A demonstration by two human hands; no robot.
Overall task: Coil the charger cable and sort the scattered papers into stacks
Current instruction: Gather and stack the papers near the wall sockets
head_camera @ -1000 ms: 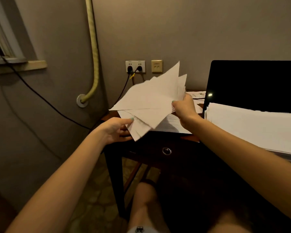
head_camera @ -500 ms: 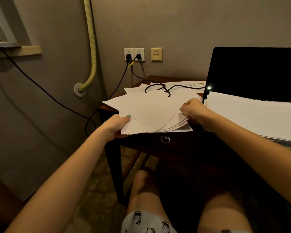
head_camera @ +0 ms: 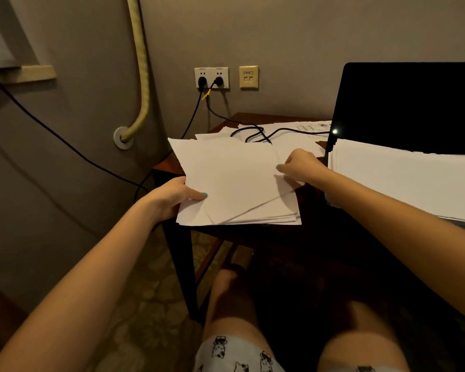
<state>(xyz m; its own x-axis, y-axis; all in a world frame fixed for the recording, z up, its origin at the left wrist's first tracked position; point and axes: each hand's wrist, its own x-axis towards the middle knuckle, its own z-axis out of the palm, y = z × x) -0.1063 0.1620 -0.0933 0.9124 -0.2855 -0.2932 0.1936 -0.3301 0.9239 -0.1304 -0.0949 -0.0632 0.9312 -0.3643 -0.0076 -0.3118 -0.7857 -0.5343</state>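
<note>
Grey-brown wall [head_camera: 293, 36]: fills the back of the view, behind the desk.
Dark wooden desk [head_camera: 165, 165]: stands against the wall, its left corner towards the camera; the person's bare knees are under its front edge.
Black screen [head_camera: 408, 108]: upright at the right rear of the desk, with one small bright glint at its lower left corner.
Tall paper stack [head_camera: 403, 178]: white sheets piled fairly squarely on the right, just in front of the screen.
Held bundle of papers [head_camera: 234, 183]: several white sheets fanned unevenly, corners out of line, over the front left of the desk between both hands. Its near edge juts past the desk's front. Whether it rests on the wood cannot be told.
Loose sheets [head_camera: 293, 142]: lie flat at the back of the desk, behind the bundle; one near the screen carries print.
Yellowish hose [head_camera: 142, 63]: hangs down the left wall and curves into a round wall fitting.
Left hand [head_camera: 169, 197]: pinches the bundle's near left corner, thumb on top, fingers hidden beneath.
Right hand [head_camera: 301, 165]: fingers curled, gripping the bundle's right edge, thumb on the top sheet.
Charger cable [head_camera: 255, 132]: black and uncoiled, it drops from the socket, loops over the loose sheets and runs right towards the screen.
Wall socket [head_camera: 211, 77]: white, two black plugs in it, above the desk's back corner.
</note>
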